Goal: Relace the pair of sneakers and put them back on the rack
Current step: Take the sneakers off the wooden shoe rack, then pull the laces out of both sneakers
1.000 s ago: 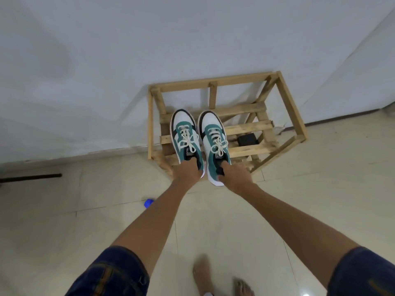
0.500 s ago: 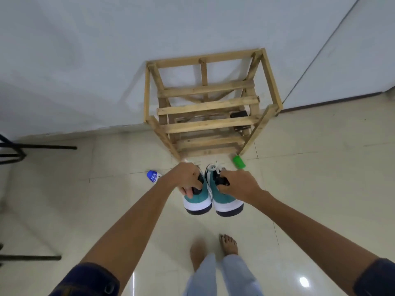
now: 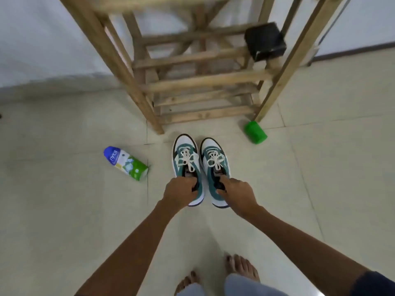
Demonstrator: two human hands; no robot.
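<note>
Both sneakers are sitting side by side on the tiled floor [image 3: 320, 189], toes pointing away toward the wooden rack [image 3: 192, 82], which is standing just beyond them against the white wall. The left sneaker [image 3: 186, 159] and the right sneaker [image 3: 214, 161] are lying close together without clearly touching, each showing white laces tied in a bow. The left hand [image 3: 179, 192] is gripping the heel opening of the left sneaker, its fingers curled into the collar. The right hand [image 3: 237, 193] is holding the right sneaker the same way, fingers hooked inside the opening at the heel.

Around them, a white, blue and green bottle [image 3: 126, 163] is lying on its side on the floor to the left of the shoes, well apart from them. A green cylinder [image 3: 255, 132] is lying near the rack's near right leg, just beside it. A black box [image 3: 265, 41] is resting on a slat at the right of the rack. Nothing is lying between the shoes and the rack's front.

The hands are covering the rear of both sneakers, so the heels are hidden. The top of the rack is cut off by the frame edge and blurred. The person's bare feet [image 3: 241, 268] are showing at the near edge, partly cut off.
</note>
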